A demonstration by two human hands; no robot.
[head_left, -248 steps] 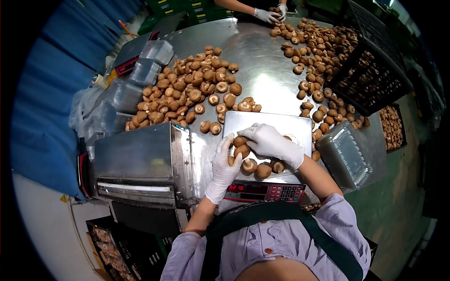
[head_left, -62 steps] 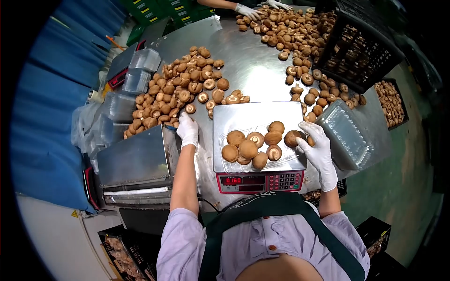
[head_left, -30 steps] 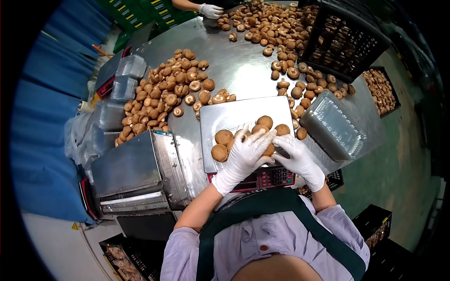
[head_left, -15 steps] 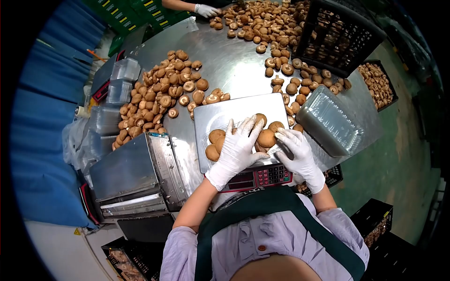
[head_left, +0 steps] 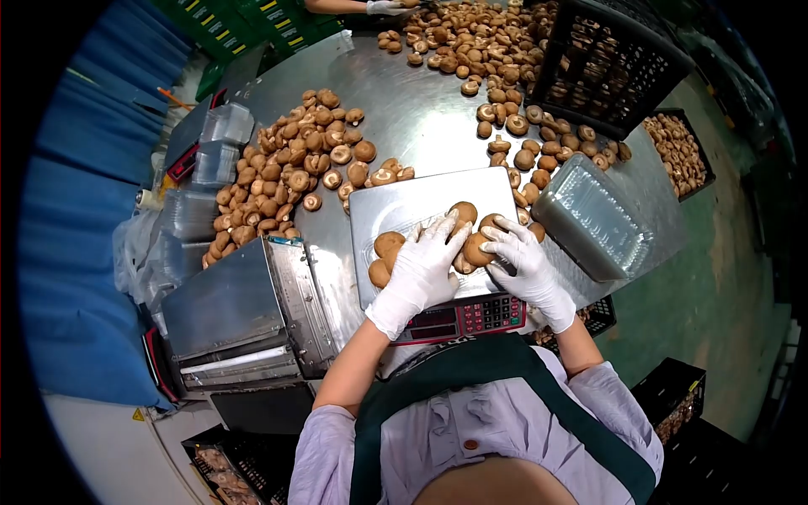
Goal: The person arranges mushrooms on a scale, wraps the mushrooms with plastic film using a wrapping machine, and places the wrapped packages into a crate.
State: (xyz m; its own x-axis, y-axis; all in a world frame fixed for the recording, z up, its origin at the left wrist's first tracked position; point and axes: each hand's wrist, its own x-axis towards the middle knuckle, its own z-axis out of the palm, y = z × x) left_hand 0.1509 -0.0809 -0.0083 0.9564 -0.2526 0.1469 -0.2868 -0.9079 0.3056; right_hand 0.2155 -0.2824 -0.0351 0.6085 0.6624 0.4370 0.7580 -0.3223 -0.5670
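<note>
Several brown shiitake mushrooms lie on the silver weighing platform of a scale in front of me. My left hand, in a white glove, rests over the middle of them with its fingers spread, its fingertips touching a mushroom. At the right, my gloved right hand has its fingers curled over a mushroom and another just behind it. Both hands partly hide the mushrooms beneath. Below the platform is the scale's red keypad panel.
Mushroom heaps lie at left and far back. Clear plastic trays are stacked right of the scale. A black crate stands tilted behind them. A metal box-like machine is at left. A co-worker's gloved hand is at the far edge.
My right hand has shifted slightly left and up, its fingers now further over the mushrooms. My left hand stays nearly in place. The co-worker's hand has moved back and right.
</note>
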